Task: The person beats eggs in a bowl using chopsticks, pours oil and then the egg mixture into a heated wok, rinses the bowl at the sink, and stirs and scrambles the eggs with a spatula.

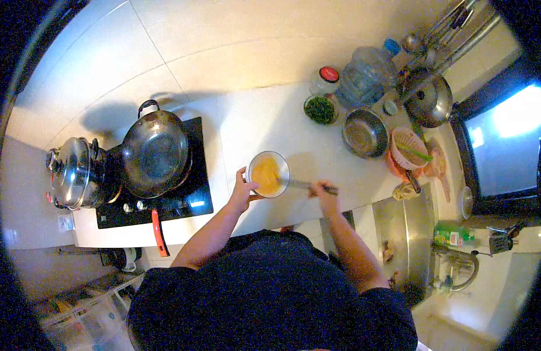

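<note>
My left hand (pixel 242 192) grips the near left side of a white bowl (pixel 279 158), its thumb over the rim. Inside the bowl is a yellow liquid (pixel 264 175) that looks like beaten egg. My right hand (pixel 324 195) is closed around the dark handle of a utensil (pixel 301 184) whose far end reaches into the bowl. Motion blur and the bowl hide the utensil's head, so I cannot tell its exact kind.
On the left, a wok (pixel 156 153) with a red handle sits on the black cooktop (pixel 201 175) beside a lidded pot (pixel 73 172). Chopped greens (pixel 321 110), a red-lidded jar (pixel 325 81), a metal bowl (pixel 365 134) and a colander (pixel 408 146) stand back right. A sink (pixel 419 219) lies right.
</note>
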`<action>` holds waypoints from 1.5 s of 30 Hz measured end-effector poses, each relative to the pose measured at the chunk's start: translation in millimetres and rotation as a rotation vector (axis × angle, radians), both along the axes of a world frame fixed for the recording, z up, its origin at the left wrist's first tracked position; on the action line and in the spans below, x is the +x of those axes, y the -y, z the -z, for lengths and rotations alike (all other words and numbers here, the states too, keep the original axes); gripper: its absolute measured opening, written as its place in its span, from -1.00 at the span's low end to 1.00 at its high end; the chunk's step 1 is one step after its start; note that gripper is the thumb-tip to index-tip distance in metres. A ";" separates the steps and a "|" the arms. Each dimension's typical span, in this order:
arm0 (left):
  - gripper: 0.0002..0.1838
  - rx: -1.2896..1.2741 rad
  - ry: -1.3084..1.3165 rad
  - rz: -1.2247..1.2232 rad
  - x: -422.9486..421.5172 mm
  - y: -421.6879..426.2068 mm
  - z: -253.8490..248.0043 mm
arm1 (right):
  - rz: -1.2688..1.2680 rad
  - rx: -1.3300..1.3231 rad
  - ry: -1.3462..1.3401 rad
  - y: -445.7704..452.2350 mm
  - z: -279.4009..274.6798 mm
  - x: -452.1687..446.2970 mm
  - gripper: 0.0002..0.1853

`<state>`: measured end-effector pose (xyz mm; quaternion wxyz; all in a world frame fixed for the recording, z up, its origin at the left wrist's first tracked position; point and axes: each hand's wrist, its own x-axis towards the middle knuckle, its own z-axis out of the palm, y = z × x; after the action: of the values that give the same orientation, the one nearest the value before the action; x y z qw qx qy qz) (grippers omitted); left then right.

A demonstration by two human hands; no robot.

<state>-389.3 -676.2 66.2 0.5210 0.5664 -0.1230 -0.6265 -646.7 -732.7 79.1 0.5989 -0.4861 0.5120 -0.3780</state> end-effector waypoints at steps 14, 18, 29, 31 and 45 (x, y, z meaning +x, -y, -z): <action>-0.17 -0.056 -0.075 0.020 4.0 -7.5 16.2 | -0.143 0.078 0.173 -12.3 8.2 0.0 -0.88; -0.25 -0.018 -0.181 0.017 -3.7 -10.3 16.2 | 0.011 0.051 0.082 -10.1 -18.2 17.6 -0.88; -0.27 -0.066 -0.239 0.197 -34.0 10.5 -2.5 | 0.174 0.159 0.157 -33.7 -13.8 -15.4 -0.84; -0.26 -0.051 -0.247 0.183 -47.3 17.6 -0.9 | 0.090 0.110 0.089 -26.3 -11.5 -31.1 -0.85; -0.32 0.035 -0.252 -0.059 -190.6 56.1 0.7 | -0.190 -0.480 -0.117 85.4 -41.6 -200.4 -0.90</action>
<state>-579.9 -732.3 65.5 0.5407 0.4957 -0.0289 -0.6791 -847.1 -818.1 120.7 0.4686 -0.6812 0.3933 -0.4021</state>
